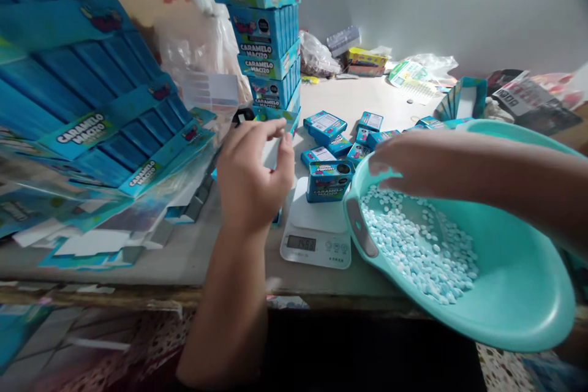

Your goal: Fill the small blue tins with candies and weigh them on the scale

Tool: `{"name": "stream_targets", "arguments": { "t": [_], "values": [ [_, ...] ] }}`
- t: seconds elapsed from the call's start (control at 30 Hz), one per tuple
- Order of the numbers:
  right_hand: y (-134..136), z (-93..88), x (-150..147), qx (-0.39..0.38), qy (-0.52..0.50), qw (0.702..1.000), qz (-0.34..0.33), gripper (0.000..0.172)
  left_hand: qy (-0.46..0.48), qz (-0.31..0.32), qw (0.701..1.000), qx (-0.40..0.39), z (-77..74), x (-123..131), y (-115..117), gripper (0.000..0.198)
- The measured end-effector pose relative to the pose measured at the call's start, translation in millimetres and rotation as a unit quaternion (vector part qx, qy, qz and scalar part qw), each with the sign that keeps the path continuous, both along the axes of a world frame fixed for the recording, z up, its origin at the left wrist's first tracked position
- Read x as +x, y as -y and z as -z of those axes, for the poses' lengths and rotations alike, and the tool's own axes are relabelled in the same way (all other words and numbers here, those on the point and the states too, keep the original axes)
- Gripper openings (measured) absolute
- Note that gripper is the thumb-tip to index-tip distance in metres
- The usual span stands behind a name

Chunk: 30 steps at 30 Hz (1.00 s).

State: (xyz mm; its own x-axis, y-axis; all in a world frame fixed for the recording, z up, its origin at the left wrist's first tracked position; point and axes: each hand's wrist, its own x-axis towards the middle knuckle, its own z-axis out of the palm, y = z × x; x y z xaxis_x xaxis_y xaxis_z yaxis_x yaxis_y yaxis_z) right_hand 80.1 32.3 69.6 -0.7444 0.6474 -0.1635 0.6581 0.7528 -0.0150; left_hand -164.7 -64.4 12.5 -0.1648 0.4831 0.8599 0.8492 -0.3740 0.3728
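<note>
My left hand [255, 174] is raised above the table, its fingers curled around a flat white piece [272, 154], possibly card. My right hand [413, 162] reaches over the rim of a teal plastic basin [519, 282], which tilts toward me and holds a heap of small pale blue candies [413, 239]. The hand's fingertips hang just above the heap, and I cannot tell if they hold any. Between my hands, a blue Caramelo Macizo tin [329, 181] stands on a white digital kitchen scale [316, 234], whose display shows a reading.
Several blue tins [324, 127] lie scattered behind the scale. A tall stack of blue Caramelo Macizo display boxes [264, 30] rises at the back, with flattened blue cartons [101, 122] piled at the left. Plastic bags [315, 55] and papers lie along the wall. The table's front edge [184, 297] runs below my arms.
</note>
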Motion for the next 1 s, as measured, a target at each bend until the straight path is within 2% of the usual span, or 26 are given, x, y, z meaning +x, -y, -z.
{"name": "stream_targets", "arguments": {
  "t": [0.1, 0.2, 0.3, 0.43, 0.5, 0.57, 0.77, 0.9, 1.0],
  "values": [
    [16.6, 22.1, 28.7, -0.089, 0.080, 0.993, 0.007, 0.047, 0.041, -0.045, 0.998, 0.017, -3.5, -7.5, 5.3, 0.019],
    [31.0, 47.5, 44.1, -0.212, 0.049, 0.976, -0.002, 0.061, 0.062, -0.064, 0.995, 0.037, -5.0, -8.3, 8.9, 0.019],
    [41.9, 68.9, 48.2, -0.225, 0.019, 0.974, 0.016, 0.056, 0.067, -0.050, 0.996, 0.018, -5.4, -3.4, 10.6, 0.020],
    [50.4, 82.8, 48.5, -0.181, -0.009, 0.983, 0.007, 0.027, 0.057, -0.033, 0.998, -0.003, -4.3, 2.5, 9.5, 0.021],
    [51.1, 84.7, 49.8, -0.167, -0.005, 0.986, 0.002, 0.015, 0.051, -0.021, 0.998, 0.003, -3.0, 3.4, 7.8, 0.021],
    [49.6, 84.2, 51.8, -0.162, -0.003, 0.987, 0.007, 0.011, 0.041, -0.012, 0.999, 0.011, -1.5, 3.4, 6.0, 0.020],
    [41.3, 76.5, 54.0, -0.200, 0.018, 0.979, 0.024, 0.013, 0.016, -0.016, 1.000, 0.012, -0.5, 3.6, 3.9, 0.019],
    [34.3, 66.8, 53.8, -0.171, 0.019, 0.984, 0.035, 0.015, 0.026, -0.004, 1.000, 0.005, -1.4, 5.9, 5.2, 0.020],
    [27.0, 50.0, 50.7, -0.130, 0.010, 0.991, 0.028, 0.017, 0.043, 0.007, 0.999, -0.002, -2.1, 8.7, 6.8, 0.019]
  ]
}}
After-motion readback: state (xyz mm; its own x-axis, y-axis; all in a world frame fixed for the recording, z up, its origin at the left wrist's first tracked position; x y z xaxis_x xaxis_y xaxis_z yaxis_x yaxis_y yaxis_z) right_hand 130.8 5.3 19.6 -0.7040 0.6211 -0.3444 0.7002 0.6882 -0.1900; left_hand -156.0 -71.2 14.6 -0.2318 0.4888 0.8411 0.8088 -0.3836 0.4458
